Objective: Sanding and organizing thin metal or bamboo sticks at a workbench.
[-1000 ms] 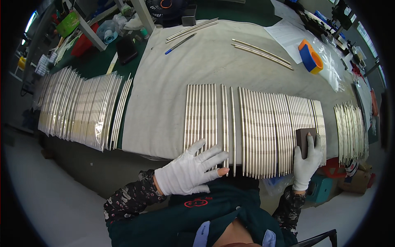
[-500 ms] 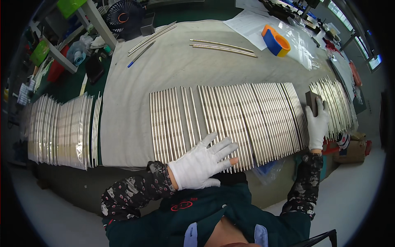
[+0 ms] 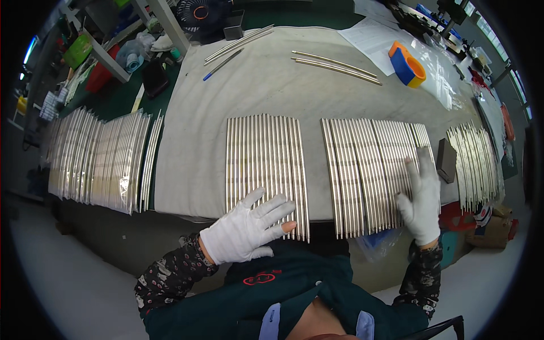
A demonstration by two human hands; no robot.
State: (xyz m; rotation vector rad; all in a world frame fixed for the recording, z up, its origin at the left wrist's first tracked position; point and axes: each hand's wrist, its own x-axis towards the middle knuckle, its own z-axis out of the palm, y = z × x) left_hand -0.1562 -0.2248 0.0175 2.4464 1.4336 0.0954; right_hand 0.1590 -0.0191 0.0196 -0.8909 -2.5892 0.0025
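Two flat rows of slim silvery metal rods lie side by side on the cloth-covered table, with a gap between them. My left hand [image 3: 249, 225], in a white glove with a bare fingertip showing, rests spread over the near ends of the left row [image 3: 264, 156]. Nothing is gripped in it. My right hand [image 3: 422, 199], also gloved, is above the right end of the right row [image 3: 354, 175], fingers apart and slightly blurred. Just right of that hand stands a dark rectangular block [image 3: 446, 161], apart from it.
More rods [image 3: 475, 170] lie in a pile at the far right. Plastic-wrapped rods [image 3: 96, 158] are at the far left. Toward the back lie a few loose rods [image 3: 337, 69], a blue-tipped pen [image 3: 222, 65], a blue-and-orange tape dispenser [image 3: 407, 65], papers [image 3: 368, 39] and a fan [image 3: 199, 14].
My right hand has come off the dark block and moved left onto the rods. Several rods have shifted left under my left hand, joining the left row and widening the gap.
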